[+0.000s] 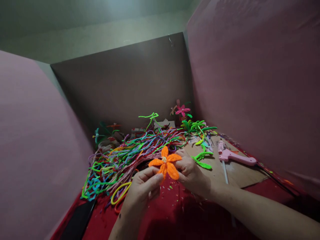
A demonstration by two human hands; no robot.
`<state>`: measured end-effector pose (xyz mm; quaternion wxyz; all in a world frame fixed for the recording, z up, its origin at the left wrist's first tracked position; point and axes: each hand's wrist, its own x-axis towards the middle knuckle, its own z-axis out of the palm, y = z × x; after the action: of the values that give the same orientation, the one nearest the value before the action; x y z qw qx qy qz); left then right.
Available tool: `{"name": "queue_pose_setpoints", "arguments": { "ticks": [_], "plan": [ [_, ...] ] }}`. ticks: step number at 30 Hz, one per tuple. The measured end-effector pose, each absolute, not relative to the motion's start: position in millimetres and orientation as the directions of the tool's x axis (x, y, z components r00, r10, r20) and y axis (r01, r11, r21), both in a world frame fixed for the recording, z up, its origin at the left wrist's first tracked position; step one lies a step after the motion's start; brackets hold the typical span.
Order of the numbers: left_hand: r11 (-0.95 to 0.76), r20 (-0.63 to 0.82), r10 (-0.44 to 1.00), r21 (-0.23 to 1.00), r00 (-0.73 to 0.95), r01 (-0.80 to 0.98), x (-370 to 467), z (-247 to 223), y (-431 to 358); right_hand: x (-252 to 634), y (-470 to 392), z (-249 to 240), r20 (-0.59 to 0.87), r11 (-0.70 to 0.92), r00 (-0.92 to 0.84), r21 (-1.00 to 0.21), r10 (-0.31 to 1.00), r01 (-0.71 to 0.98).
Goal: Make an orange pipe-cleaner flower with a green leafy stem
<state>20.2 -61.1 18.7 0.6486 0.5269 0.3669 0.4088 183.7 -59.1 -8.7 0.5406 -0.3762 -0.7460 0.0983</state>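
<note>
An orange five-petal flower (pixel 172 170) with a pale beaded centre faces the camera, held between both hands in the middle of the view. My left hand (pixel 145 185) pinches its lower left petals between thumb and fingers. At its right side, my right hand (pixel 191 171) has closed fingers behind the right petals; the fingertips are partly hidden by them. Just beyond the right hand, a bright green leaf piece (pixel 203 163) lies on a cardboard sheet (pixel 237 176). Behind the flower spreads a large heap of colourful fuzzy stems (pixel 130 151).
A pink glue gun (pixel 238 157) rests on the cardboard at the right, its cord running right. A dark flat object (pixel 78 220) lies at lower left on the red cloth (pixel 167 216). Pink flowers (pixel 183 110) and green leaves (pixel 197 125) stand behind. Walls enclose both sides.
</note>
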Motion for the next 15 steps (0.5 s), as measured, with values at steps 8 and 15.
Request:
{"name": "queue_pose_setpoints", "arguments": {
  "ticks": [8, 15],
  "plan": [
    [-0.133, 0.11, 0.97, 0.987, 0.218, 0.095, 18.7, 21.1, -65.3, 184.5, -57.3, -7.7, 0.772, 0.69, -0.119, -0.474, 0.625, 0.547],
    [-0.707, 0.717, 0.668, 0.526, 0.2, 0.473, 25.3, 35.9, -89.1, 185.2, -56.7, -7.5, 0.83, 0.69, -0.165, -0.313, 0.532, 0.653]
  ]
}}
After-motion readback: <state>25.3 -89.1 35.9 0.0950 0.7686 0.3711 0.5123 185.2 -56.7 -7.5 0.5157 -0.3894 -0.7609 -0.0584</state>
